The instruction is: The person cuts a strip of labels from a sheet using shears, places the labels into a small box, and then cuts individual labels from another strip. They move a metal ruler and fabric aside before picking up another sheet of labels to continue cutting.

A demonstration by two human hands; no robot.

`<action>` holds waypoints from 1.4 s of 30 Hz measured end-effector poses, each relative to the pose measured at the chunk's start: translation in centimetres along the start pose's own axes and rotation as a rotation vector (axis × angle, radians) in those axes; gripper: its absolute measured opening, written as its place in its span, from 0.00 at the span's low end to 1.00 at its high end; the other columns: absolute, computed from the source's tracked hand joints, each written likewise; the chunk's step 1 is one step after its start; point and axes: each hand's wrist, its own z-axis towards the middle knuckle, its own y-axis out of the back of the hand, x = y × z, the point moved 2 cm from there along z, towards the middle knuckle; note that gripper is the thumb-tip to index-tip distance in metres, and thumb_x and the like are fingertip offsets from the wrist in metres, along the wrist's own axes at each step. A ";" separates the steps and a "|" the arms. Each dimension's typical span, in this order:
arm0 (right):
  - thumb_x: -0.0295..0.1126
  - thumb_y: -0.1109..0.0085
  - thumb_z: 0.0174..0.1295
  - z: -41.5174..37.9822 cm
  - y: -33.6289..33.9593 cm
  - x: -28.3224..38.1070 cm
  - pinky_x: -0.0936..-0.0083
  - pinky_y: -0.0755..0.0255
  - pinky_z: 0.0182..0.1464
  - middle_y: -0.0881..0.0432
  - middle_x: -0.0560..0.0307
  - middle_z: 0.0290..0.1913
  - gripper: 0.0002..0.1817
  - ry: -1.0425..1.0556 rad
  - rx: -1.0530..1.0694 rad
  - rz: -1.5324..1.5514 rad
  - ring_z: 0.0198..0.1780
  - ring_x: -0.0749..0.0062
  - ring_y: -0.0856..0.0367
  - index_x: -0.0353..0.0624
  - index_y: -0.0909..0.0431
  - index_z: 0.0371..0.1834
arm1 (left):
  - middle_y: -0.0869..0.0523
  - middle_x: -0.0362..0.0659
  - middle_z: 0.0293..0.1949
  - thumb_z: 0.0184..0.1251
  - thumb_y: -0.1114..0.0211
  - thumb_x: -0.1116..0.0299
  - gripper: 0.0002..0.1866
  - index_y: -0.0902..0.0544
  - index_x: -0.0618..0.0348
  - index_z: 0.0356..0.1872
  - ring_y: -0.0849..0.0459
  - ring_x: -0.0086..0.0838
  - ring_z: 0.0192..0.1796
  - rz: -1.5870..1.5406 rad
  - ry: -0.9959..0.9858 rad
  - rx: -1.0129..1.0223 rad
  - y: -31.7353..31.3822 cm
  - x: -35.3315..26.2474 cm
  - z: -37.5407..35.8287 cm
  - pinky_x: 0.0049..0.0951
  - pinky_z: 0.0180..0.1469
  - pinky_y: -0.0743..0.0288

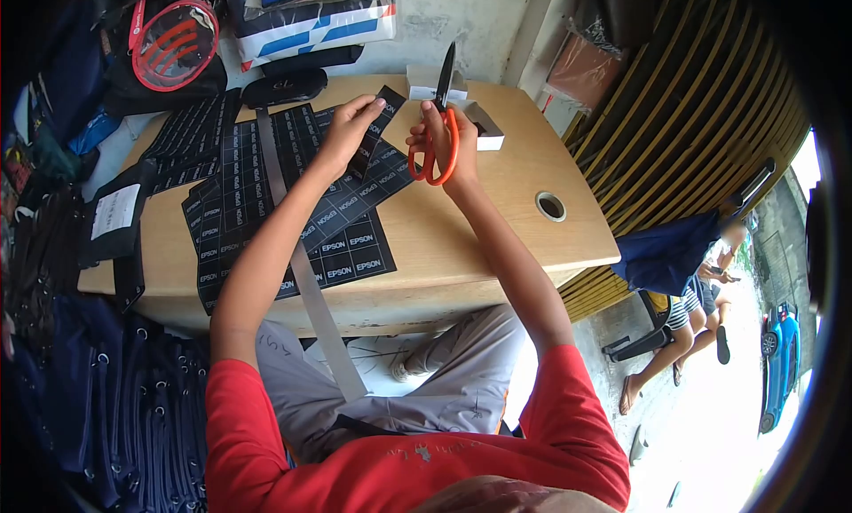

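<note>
Holding: right hand point(441, 145) grips orange scissors point(435, 127), blades up; left hand point(351, 122) pinches a black label strip point(377, 122).
Worktop point(497, 211): wooden, label sheets point(293, 202) spread across, round hole point(550, 206).
Room: slatted wall point(692, 114) right, dark bags point(106, 406) left.

Table: the light wooden table point(497, 220) stands in front of the person, against the wall.
Sheets: the black printed label sheets point(266, 193) lie on the left half of the table.
Scissors: the orange-handled scissors point(437, 131) are in the right hand point(444, 145), above the table middle, right of the left hand point(351, 127).
Strip: the narrow black label strip point(377, 122) is between the left fingers, above the sheets.
Box: the small white box point(448, 91) sits behind the scissors, at the far edge.
Hole: the round cable hole point(550, 206) is in the table's right part.
</note>
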 end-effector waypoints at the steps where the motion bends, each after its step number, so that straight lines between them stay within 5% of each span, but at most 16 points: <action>1: 0.44 0.36 0.66 0.2 0.1 -0.4 0.80 0.21 0.26 0.20 0.52 0.26 0.20 -0.003 -0.003 0.011 0.25 0.72 0.16 0.34 0.26 0.41 | 0.27 0.31 0.26 0.74 0.39 0.57 0.18 0.19 0.66 0.41 0.34 0.14 0.30 0.010 0.003 0.004 0.3 1.0 0.1 0.20 0.33 0.38; 7: 0.43 0.26 0.57 0.7 0.2 -2.5 0.79 0.19 0.37 0.18 0.52 0.33 0.29 -0.017 0.057 -0.054 0.31 0.72 0.15 0.31 0.27 0.49 | 0.31 0.29 0.25 0.76 0.42 0.56 0.17 0.21 0.64 0.40 0.39 0.12 0.28 0.140 -0.059 0.186 1.1 1.6 0.1 0.20 0.29 0.43; 12: 0.39 0.23 0.53 0.9 0.3 -2.3 0.78 0.19 0.37 0.21 0.57 0.32 0.27 0.045 0.096 0.041 0.33 0.74 0.16 0.37 0.31 0.43 | 0.29 0.29 0.28 0.77 0.42 0.58 0.15 0.23 0.61 0.41 0.36 0.11 0.32 0.132 0.054 0.328 0.6 0.6 -0.4 0.19 0.33 0.41; 22: 0.21 0.36 0.56 1.3 1.2 -2.7 0.78 0.21 0.28 0.22 0.57 0.30 0.19 0.142 0.095 0.100 0.25 0.75 0.20 0.32 0.31 0.49 | 0.16 0.36 0.36 0.71 0.36 0.57 0.16 0.21 0.60 0.46 0.24 0.14 0.40 0.187 0.185 0.562 -0.2 1.1 -1.0 0.17 0.43 0.33; 27: 0.22 0.37 0.55 1.9 2.3 -2.1 0.78 0.22 0.28 0.21 0.56 0.28 0.20 0.236 -0.084 -0.019 0.26 0.76 0.18 0.31 0.30 0.51 | 0.16 0.36 0.36 0.67 0.31 0.60 0.17 0.21 0.62 0.47 0.23 0.14 0.39 0.219 0.276 0.561 0.1 0.8 -1.2 0.18 0.43 0.32; 29: 0.24 0.37 0.55 1.7 3.0 -1.9 0.78 0.23 0.28 0.21 0.56 0.28 0.22 0.291 -0.218 -0.102 0.26 0.75 0.18 0.31 0.30 0.53 | 0.17 0.37 0.33 0.68 0.32 0.62 0.15 0.21 0.62 0.46 0.22 0.17 0.36 0.262 0.168 0.488 0.0 1.4 -0.9 0.20 0.40 0.32; 31: 0.25 0.37 0.56 1.8 3.4 -2.1 0.78 0.24 0.28 0.21 0.56 0.28 0.23 0.262 -0.238 -0.109 0.26 0.76 0.19 0.31 0.30 0.54 | 0.20 0.41 0.31 0.69 0.35 0.66 0.12 0.22 0.63 0.45 0.22 0.24 0.34 0.780 -0.433 0.078 -0.3 -0.3 -1.1 0.24 0.38 0.32; 32: 0.26 0.37 0.55 1.9 3.5 -2.2 0.78 0.25 0.28 0.21 0.56 0.29 0.23 0.250 -0.268 -0.100 0.26 0.76 0.20 0.32 0.30 0.54 | 0.21 0.45 0.27 0.72 0.39 0.65 0.11 0.21 0.64 0.38 0.22 0.31 0.29 0.694 -0.512 0.012 -0.6 -0.8 -1.2 0.30 0.33 0.33; 36: 0.27 0.34 0.56 2.2 3.3 -2.7 0.79 0.26 0.28 0.20 0.56 0.29 0.23 0.265 -0.304 -0.094 0.26 0.78 0.21 0.32 0.30 0.54 | 0.24 0.47 0.13 0.76 0.46 0.53 0.28 0.20 0.64 0.19 0.23 0.34 0.18 0.673 -0.423 0.147 -2.1 -1.2 -2.2 0.33 0.26 0.32; 39: 0.26 0.33 0.56 2.2 2.9 -3.2 0.79 0.26 0.28 0.19 0.56 0.30 0.24 0.272 -0.258 -0.098 0.27 0.79 0.21 0.32 0.30 0.54 | 0.26 0.44 0.11 0.76 0.50 0.44 0.32 0.15 0.63 0.25 0.23 0.30 0.18 0.671 0.033 0.523 -3.5 0.4 -2.8 0.31 0.27 0.31; 42: 0.24 0.32 0.56 2.4 2.7 -3.5 0.80 0.27 0.30 0.17 0.55 0.32 0.24 0.275 -0.197 -0.066 0.29 0.79 0.21 0.32 0.30 0.54 | 0.20 0.47 0.16 0.74 0.51 0.41 0.31 0.13 0.60 0.31 0.19 0.35 0.23 0.642 0.010 0.479 -4.0 1.0 -3.0 0.33 0.32 0.28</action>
